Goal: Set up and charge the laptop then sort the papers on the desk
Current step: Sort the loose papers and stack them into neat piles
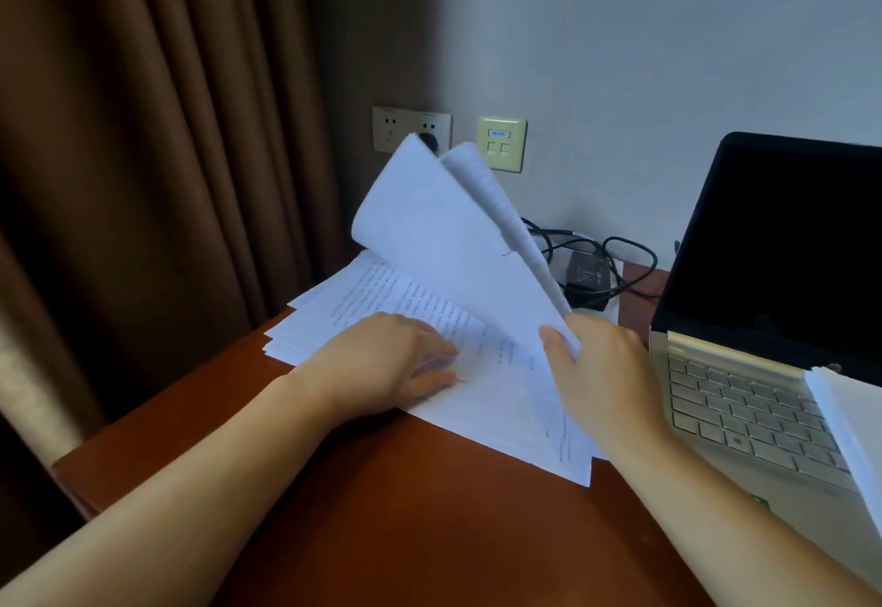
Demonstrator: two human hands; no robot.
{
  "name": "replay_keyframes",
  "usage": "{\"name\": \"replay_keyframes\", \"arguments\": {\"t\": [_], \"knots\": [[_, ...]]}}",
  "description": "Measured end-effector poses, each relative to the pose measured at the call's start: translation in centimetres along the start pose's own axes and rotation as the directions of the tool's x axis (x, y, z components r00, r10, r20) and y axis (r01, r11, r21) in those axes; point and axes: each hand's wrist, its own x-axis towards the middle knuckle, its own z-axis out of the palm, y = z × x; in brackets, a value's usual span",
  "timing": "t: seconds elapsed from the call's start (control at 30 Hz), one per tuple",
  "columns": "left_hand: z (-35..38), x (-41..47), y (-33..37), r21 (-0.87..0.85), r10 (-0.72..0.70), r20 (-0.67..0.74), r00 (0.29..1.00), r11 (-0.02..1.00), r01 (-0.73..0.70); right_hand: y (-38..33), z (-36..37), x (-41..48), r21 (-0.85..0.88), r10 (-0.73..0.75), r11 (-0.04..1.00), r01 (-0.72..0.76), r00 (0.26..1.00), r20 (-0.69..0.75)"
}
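A loose pile of printed papers (362,301) lies on the reddish-brown desk (405,525). My left hand (391,363) presses flat on the pile, fingers spread. My right hand (601,367) grips the lower corner of a lifted sheaf of sheets (448,234) that stands up and curls back toward the wall. An open silver laptop (754,396) with a dark screen sits at the right. Its black charger brick (589,274) and tangled cable lie behind the papers, with a plug in the wall socket (411,129).
A brown curtain (157,153) hangs at the left, close to the desk's left edge. A yellowish data port plate (502,143) is on the wall. Another white sheet (854,434) overlaps the laptop's right side.
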Motion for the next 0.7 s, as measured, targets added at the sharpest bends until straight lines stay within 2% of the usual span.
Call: {"name": "replay_keyframes", "arguments": {"t": [0.1,0.27,0.5,0.7], "knots": [[-0.19,0.05,0.11,-0.034,-0.016,-0.012,1.0,0.999,0.015,0.19,-0.03,0.16,0.081,0.029,0.996,-0.029,1.0,0.003],[-0.45,-0.32,-0.24,-0.103,-0.026,0.016,1.0,0.994,0.027,0.12,0.17,0.12,0.089,0.02,0.996,-0.021,1.0,0.013],[-0.18,0.21,0.02,-0.067,-0.045,-0.004,0.999,0.997,0.045,0.38,0.33,0.24,0.119,-0.001,0.993,0.006,0.999,-0.04],[-0.18,-0.03,-0.51,-0.113,-0.053,0.025,0.998,0.992,0.055,0.25,0.49,-0.08,0.066,-0.058,0.996,0.051,0.994,0.096]]}}
